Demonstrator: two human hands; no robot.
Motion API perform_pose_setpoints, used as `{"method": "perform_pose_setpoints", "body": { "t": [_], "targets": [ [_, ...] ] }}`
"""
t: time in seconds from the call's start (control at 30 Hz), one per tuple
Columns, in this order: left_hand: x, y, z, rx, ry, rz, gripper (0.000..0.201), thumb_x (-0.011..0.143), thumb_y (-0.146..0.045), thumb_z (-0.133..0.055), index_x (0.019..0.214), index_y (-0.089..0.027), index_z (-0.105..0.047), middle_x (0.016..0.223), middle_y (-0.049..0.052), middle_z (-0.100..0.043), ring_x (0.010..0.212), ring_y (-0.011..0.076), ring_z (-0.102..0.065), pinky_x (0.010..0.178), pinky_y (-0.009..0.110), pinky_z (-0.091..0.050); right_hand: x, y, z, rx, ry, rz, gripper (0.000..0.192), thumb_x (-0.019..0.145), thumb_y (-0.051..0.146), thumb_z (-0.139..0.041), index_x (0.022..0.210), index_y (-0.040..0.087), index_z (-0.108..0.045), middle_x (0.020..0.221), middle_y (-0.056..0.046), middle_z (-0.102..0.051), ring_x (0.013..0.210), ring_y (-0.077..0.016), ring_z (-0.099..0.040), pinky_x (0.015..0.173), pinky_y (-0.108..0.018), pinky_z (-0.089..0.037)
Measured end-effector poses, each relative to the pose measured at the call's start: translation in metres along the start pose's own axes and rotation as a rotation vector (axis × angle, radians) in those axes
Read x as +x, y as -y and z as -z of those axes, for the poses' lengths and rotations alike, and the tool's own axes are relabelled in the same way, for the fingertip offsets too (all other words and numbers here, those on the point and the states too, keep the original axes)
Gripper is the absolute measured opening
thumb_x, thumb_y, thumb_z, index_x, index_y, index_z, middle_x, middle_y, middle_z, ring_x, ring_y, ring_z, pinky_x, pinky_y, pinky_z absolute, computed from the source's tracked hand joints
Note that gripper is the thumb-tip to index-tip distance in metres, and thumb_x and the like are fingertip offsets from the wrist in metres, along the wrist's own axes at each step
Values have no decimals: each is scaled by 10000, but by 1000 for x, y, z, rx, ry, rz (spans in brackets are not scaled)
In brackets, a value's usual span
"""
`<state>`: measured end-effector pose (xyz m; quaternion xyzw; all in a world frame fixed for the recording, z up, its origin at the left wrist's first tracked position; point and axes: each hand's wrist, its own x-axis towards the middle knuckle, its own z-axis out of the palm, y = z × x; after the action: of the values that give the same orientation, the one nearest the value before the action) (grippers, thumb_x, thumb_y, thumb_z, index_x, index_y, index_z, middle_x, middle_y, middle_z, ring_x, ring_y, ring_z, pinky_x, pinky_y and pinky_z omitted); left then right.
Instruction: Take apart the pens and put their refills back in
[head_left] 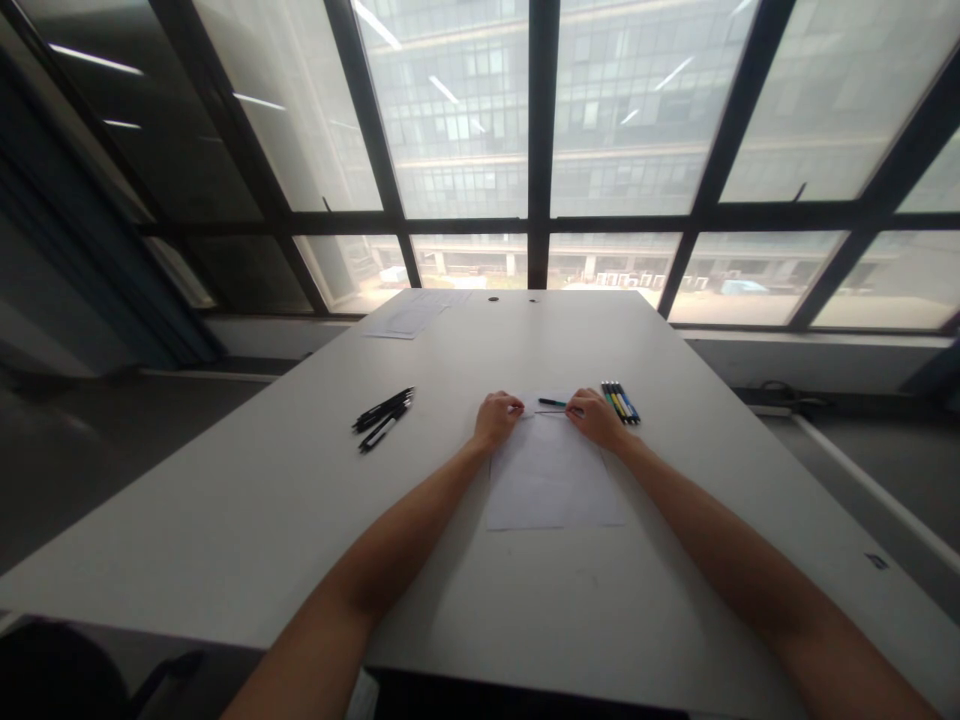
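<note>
Two bare forearms reach over the white table (247,520) toward a white sheet of paper (555,485), the clock's centre here. At its 11 o'clock, the left hand (498,418) has its fingertips drawn together; whether they grip anything is too small to tell. At 1 o'clock, the right hand (596,417) pinches the end of a thin dark rod (550,412), which points toward the left hand. Just beyond, at 12, lies a dark pen (552,402). Neatly rowed pens (621,402) sit beside the right hand; loosely piled black pens (382,415) lie at 10. Farther, toward 11, are printed papers (405,318), then framed windows (465,110).
</note>
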<state>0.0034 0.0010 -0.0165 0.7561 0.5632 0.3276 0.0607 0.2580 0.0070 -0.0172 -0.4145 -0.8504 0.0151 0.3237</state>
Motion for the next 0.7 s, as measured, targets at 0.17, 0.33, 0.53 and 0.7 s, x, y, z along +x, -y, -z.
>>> {"method": "perform_pose_setpoints", "body": {
  "t": [0.17,0.33,0.53,0.7],
  "targets": [
    [0,-1,0,34,7,28,145,826,-244,-655,906,-232,-776,933,50,-708,922,195,-626,926,311,-471,0,2,2,-44,15,-22,85,854,180,-634,829,196,-714,902,-60,-670,919,-197,-578,877,-299,-425],
    [0,-1,1,25,16,14,153,828,-235,-642,909,-230,-772,913,43,-714,877,185,-632,902,303,-480,1,3,3,-42,-41,-30,135,886,204,-606,785,193,-694,864,-59,-665,869,-192,-575,833,-295,-423],
    [-1,0,0,23,11,15,170,819,-228,-642,936,-224,-764,912,43,-720,870,182,-630,907,309,-481,1,4,2,-30,-52,-23,144,882,196,-606,761,187,-683,840,-58,-660,845,-190,-572,817,-296,-418],
    [0,-1,0,16,3,38,201,820,-209,-612,959,-217,-757,954,47,-722,869,182,-630,905,309,-481,1,1,0,-11,-58,-10,146,884,194,-601,759,191,-677,834,-58,-656,844,-190,-572,815,-295,-422]
  ]
}}
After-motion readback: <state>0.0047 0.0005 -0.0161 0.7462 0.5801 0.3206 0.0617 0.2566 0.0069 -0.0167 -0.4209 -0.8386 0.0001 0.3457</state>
